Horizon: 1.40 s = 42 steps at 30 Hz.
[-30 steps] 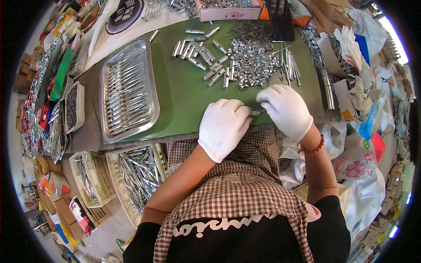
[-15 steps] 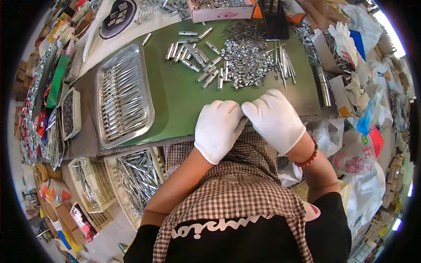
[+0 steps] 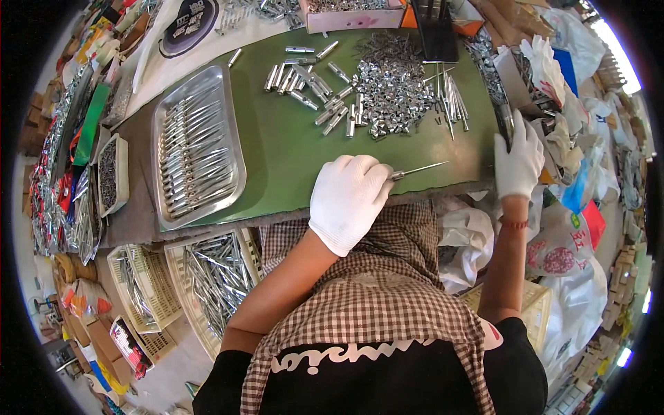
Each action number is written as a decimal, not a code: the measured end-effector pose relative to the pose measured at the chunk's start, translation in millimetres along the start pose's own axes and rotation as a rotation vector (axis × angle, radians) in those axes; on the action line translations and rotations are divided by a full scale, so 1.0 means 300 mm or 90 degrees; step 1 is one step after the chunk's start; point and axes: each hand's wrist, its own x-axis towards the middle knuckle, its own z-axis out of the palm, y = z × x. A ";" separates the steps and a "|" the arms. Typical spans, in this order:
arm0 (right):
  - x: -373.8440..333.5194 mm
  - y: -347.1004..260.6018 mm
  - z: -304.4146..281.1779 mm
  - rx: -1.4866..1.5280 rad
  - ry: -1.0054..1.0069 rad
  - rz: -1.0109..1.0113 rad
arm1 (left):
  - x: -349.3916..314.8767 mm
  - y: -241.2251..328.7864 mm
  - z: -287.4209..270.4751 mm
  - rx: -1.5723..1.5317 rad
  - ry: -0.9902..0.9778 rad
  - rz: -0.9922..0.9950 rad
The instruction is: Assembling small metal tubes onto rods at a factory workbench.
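Note:
My left hand (image 3: 349, 200), in a white glove, is closed on a slim pointed metal tool (image 3: 420, 168) above the front edge of the green work mat (image 3: 277, 155). The tool's thin shaft points right; its handle end is mostly hidden by my fingers. At the right edge of the table, my gloved right hand (image 3: 520, 160) lies around a silver metal cylinder (image 3: 506, 124), thumb on one side and fingers on the other. The palm covers its lower part. Similar pointed tools (image 3: 197, 149) lie in rows in a steel tray (image 3: 238, 155) on the left.
Metal tubes (image 3: 301, 79), a heap of small shiny metal parts (image 3: 394, 104) and several thin rods (image 3: 453, 104) lie on the mat's far half. A black holder (image 3: 436, 38) stands behind them. Baskets of metal pieces (image 3: 218, 277) sit below the table's front edge.
My hands have parted. The right hand has moved right to the metal cylinder, while the left stays near its place. The pointed tool in my left hand has come into sight.

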 end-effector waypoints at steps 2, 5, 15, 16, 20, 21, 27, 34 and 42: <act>0.021 0.116 0.081 0.111 -0.198 0.134 | 0.007 0.006 0.008 -0.002 0.020 -0.011; -0.023 0.068 0.039 0.281 -0.096 0.068 | -0.007 -0.008 0.007 0.005 -0.003 -0.023; -0.227 -0.308 -0.265 0.441 -0.323 -0.077 | -0.004 0.003 -0.011 -0.005 -0.027 -0.037; -0.238 -0.313 -0.239 0.504 -0.225 -0.052 | 0.002 0.006 -0.005 0.000 -0.013 -0.035; -0.227 -0.284 -0.225 0.452 -0.304 -0.084 | -0.002 -0.001 0.011 -0.002 0.011 -0.040; -0.212 -0.255 -0.204 0.447 -0.235 -0.077 | 0.005 -0.006 0.008 -0.004 0.012 -0.034; -0.073 0.000 -0.041 0.170 -0.118 0.100 | -0.001 0.001 0.004 0.001 0.002 -0.038; 0.131 -0.062 0.085 0.251 -0.144 -0.059 | 0.005 0.006 0.008 0.015 0.007 -0.017; 0.230 -0.145 0.088 0.093 -0.369 0.052 | 0.033 0.051 0.002 0.078 -0.014 0.026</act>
